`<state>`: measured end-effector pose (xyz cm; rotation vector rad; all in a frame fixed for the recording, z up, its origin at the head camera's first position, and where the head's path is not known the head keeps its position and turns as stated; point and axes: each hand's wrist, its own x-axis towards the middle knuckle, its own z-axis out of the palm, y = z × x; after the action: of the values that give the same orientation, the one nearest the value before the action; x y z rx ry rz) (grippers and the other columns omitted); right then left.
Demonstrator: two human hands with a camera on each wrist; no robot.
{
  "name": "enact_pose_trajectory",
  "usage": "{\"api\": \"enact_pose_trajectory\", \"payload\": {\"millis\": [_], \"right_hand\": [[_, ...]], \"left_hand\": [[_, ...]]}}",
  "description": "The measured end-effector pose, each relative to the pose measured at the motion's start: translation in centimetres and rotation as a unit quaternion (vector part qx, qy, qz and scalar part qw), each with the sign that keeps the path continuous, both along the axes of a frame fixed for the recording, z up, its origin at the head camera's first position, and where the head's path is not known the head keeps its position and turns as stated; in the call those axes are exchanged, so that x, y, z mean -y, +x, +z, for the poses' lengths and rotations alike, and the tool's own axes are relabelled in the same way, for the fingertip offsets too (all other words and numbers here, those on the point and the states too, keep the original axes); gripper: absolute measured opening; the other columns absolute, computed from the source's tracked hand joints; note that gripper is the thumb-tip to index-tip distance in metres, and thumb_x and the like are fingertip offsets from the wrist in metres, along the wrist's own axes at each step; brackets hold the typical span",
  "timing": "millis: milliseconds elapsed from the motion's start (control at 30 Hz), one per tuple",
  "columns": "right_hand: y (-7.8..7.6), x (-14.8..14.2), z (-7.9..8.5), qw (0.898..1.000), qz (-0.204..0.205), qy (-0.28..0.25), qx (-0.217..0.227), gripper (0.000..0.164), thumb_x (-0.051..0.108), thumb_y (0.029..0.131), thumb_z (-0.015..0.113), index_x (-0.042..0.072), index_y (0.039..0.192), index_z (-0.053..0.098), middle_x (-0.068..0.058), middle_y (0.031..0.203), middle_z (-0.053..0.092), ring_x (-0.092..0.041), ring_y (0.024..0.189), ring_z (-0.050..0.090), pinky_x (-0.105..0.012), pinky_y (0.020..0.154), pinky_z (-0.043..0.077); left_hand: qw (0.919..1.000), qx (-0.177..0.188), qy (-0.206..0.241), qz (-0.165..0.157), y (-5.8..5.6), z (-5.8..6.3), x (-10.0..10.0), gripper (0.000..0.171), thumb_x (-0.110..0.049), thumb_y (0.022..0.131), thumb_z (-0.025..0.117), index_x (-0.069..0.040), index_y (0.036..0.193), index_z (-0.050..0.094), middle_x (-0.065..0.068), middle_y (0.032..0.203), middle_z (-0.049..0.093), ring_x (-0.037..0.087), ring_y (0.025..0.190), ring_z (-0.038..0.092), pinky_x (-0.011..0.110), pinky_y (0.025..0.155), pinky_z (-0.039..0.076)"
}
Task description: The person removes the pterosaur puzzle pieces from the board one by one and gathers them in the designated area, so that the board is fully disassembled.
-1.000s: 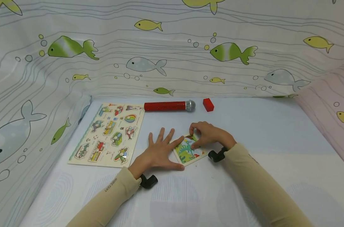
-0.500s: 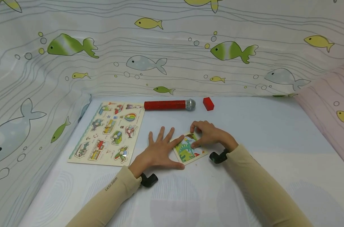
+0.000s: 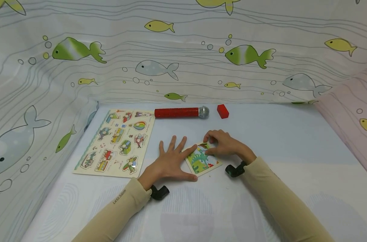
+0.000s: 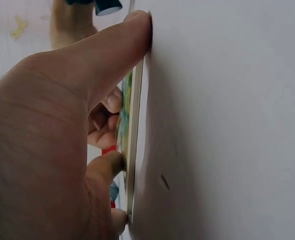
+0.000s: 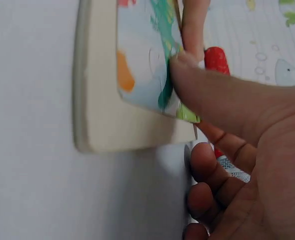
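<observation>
A small square jigsaw puzzle (image 3: 198, 159) with a green dinosaur picture and a pale wooden border lies tilted on the white table. My left hand (image 3: 169, 163) is spread flat at its left side, index fingertip on the upper left edge and thumb by the near corner. From the right, my right hand (image 3: 224, 144) grips the puzzle's upper right part with curled fingers. In the right wrist view its thumb (image 5: 212, 95) presses on the picture, where thin cut lines show. Other fingers curl beyond the edge, their contact partly hidden.
A vehicle peg puzzle board (image 3: 117, 144) lies at the left. Behind the hands are a red microphone (image 3: 180, 112) with a silver head and a small red block (image 3: 222, 111). A fish-patterned cloth (image 3: 195, 77) rises behind the table.
My right thumb has slid slightly upward on the picture, and the right wrist has shifted a little to the right. The left hand and the puzzle stay in place.
</observation>
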<state>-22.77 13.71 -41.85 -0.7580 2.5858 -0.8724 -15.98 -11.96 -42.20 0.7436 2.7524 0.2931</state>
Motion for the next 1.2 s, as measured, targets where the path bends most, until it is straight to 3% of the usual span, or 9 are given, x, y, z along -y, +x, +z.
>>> {"api": "enact_pose_trajectory", "payload": {"millis": [300, 400, 533, 767, 1033, 1200], "right_hand": [[0.2, -0.2, -0.3, 0.998, -0.018, -0.067, 0.001, 0.023, 0.014, 0.088, 0.077, 0.012, 0.105, 0.063, -0.003, 0.096, 0.062, -0.02, 0.096, 0.053, -0.055, 0.097, 0.026], [0.2, -0.2, -0.3, 0.995, -0.024, -0.096, 0.011, 0.019, 0.009, 0.089, 0.074, 0.011, 0.104, 0.062, -0.003, 0.098, 0.064, -0.02, 0.094, 0.055, -0.049, 0.099, 0.033], [0.3, -0.3, -0.4, 0.991, -0.022, -0.128, 0.019, 0.014, 0.006, 0.092, 0.071, 0.009, 0.103, 0.063, -0.005, 0.099, 0.065, -0.019, 0.09, 0.056, -0.034, 0.086, 0.046], [-0.1, -0.9, -0.4, 0.984, -0.049, -0.163, 0.058, 0.011, 0.007, 0.094, 0.07, 0.006, 0.104, 0.065, -0.008, 0.098, 0.065, -0.02, 0.091, 0.058, -0.031, 0.085, 0.047], [-1.4, -3.5, -0.1, 0.984, -0.117, -0.133, 0.032, 0.013, 0.008, 0.098, 0.065, 0.003, 0.109, 0.067, -0.012, 0.101, 0.068, -0.022, 0.091, 0.058, -0.029, 0.082, 0.048], [-2.2, -4.8, 0.0, 0.986, -0.131, -0.1, 0.038, 0.014, 0.007, 0.099, 0.062, 0.004, 0.11, 0.07, -0.013, 0.105, 0.071, -0.023, 0.094, 0.061, -0.031, 0.085, 0.048]], "left_hand": [[1.0, 0.001, 0.001, 0.003, -0.3, -0.1, -0.2, 0.113, -0.087, 0.071, 0.064, -0.042, 0.163, 0.017, 0.007, 0.174, 0.0, 0.046, 0.158, -0.008, 0.082, 0.112, -0.001], [1.0, 0.001, 0.003, 0.005, -0.4, -0.1, -0.2, 0.113, -0.086, 0.07, 0.065, -0.042, 0.163, 0.017, 0.006, 0.174, 0.0, 0.046, 0.158, -0.008, 0.082, 0.112, -0.001], [1.0, 0.001, 0.007, 0.005, -0.4, 0.0, -0.3, 0.112, -0.085, 0.07, 0.066, -0.041, 0.162, 0.019, 0.007, 0.174, 0.002, 0.047, 0.157, -0.008, 0.083, 0.112, -0.001], [1.0, 0.001, 0.007, 0.004, -0.2, -0.1, -0.3, 0.112, -0.085, 0.07, 0.066, -0.041, 0.162, 0.02, 0.007, 0.174, 0.003, 0.046, 0.158, -0.006, 0.083, 0.112, 0.0], [1.0, 0.001, 0.006, 0.001, -0.1, -0.4, -0.2, 0.112, -0.085, 0.07, 0.066, -0.041, 0.162, 0.019, 0.008, 0.174, 0.003, 0.047, 0.158, -0.006, 0.083, 0.111, 0.0], [1.0, -0.001, 0.004, 0.004, 0.0, -0.4, -0.1, 0.113, -0.085, 0.07, 0.067, -0.041, 0.162, 0.018, 0.007, 0.174, 0.003, 0.047, 0.158, -0.006, 0.083, 0.112, -0.001]]}}
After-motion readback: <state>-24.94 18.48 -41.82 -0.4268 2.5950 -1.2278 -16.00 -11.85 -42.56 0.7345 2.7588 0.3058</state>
